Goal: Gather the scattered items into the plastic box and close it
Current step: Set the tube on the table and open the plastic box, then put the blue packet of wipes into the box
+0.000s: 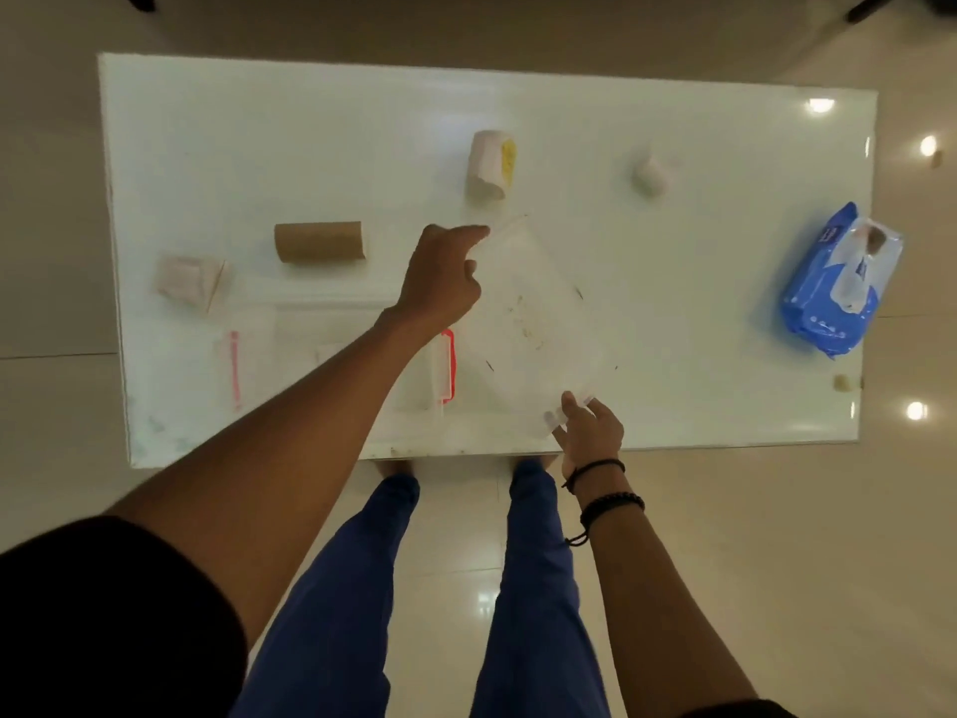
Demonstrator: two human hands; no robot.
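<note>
Two hands are handling the clear lid point(528, 323), which is lying tilted on the white table point(673, 282) just right of the plastic box point(336, 355). The left hand point(440, 282) is resting at the lid's far-left edge, index finger extended along that edge and the other fingers curled; whether it is pinching the edge or only touching it cannot be told. The right hand point(588, 430) is pinching the lid's near corner, fingertips point(551, 418) showing through the plastic.

The box is sitting near the table's front edge, left of centre, with red latches point(448, 365) at its ends. Its interior is blurred; contents cannot be confirmed.

Items are lying scattered outside the box:
- a cardboard tube point(318, 242), far left of the lid;
- a pale folded packet point(189, 281), near the left edge;
- a white and yellow roll point(492, 163), far centre;
- a small white object point(650, 173), far right of centre;
- a blue wipes pack point(839, 282), at the right edge.

Judgement: the lid is being set aside, so gathering is not yet begun. To do this step well, the lid should be laid flat, clear of the box opening and of every item, and within reach for closing.
</note>
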